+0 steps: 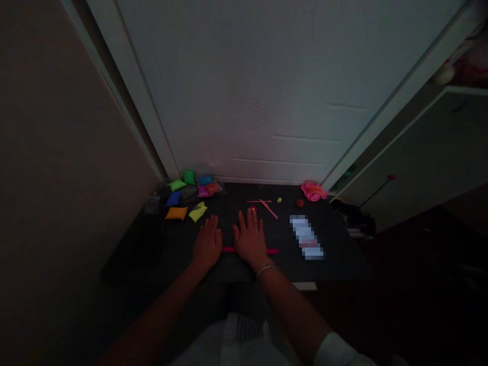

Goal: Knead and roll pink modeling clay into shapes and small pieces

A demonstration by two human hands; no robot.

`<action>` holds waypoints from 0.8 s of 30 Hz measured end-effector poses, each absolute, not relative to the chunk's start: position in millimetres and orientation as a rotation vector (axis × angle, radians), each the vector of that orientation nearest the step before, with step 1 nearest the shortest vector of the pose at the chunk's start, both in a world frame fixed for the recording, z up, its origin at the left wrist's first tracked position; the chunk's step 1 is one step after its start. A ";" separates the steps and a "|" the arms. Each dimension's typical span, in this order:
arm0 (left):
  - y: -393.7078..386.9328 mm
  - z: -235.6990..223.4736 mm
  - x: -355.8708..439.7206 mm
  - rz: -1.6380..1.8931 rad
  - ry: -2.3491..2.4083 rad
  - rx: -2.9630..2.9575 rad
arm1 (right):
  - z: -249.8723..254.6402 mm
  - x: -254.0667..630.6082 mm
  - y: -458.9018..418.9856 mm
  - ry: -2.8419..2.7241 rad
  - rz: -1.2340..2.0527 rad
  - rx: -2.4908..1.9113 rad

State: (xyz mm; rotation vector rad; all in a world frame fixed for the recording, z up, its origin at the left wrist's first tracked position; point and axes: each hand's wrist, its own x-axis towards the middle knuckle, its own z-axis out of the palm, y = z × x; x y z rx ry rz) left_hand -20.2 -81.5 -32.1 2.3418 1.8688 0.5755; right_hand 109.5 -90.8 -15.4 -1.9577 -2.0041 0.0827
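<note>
A thin red roll of what looks like modelling clay (pixel 272 251) lies crosswise near the front of the dark table. My right hand (pixel 250 240) rests flat on its middle, fingers stretched forward. At its left end is my left hand (pixel 208 245), also flat with fingers extended; it covers that end of the roll. Just beyond my right fingertips sits a small red piece with a pale centre (pixel 253 209). Behind it lie two pink plastic tools, a thin stick (pixel 256 201) and a wider one (pixel 270 210) set at an angle.
Several coloured clay packets, among them orange (pixel 176 213) and yellow (pixel 197 212), are at the back left. On the right are a pixelated phone-like rectangle (pixel 306 237), a dark red lump (pixel 300 203), a yellow-green bit (pixel 279 200) and a pink flower-like thing (pixel 314 191). A white panel (pixel 229 66) stands behind.
</note>
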 end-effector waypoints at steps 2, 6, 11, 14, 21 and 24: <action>-84.2 -31.7 -28.2 0.631 1.830 2.363 | -16.3 111.4 -91.0 -1.969 0.062 -1.989; -91.0 -32.7 -37.8 0.596 1.758 2.484 | -22.6 109.0 -114.6 -1.993 0.031 -1.959; -90.5 -30.3 -27.6 0.462 1.744 2.570 | -20.5 106.0 -109.9 -1.966 0.026 -2.017; -89.8 -25.8 -16.4 0.419 1.756 2.598 | -16.9 107.7 -102.6 -1.974 0.034 -2.026; -84.9 -29.1 -0.6 0.268 1.829 2.530 | -20.9 101.4 -117.4 -1.974 0.077 -2.057; -71.6 -21.6 1.5 0.304 1.950 2.486 | -10.9 114.7 -97.1 -1.971 0.135 -2.062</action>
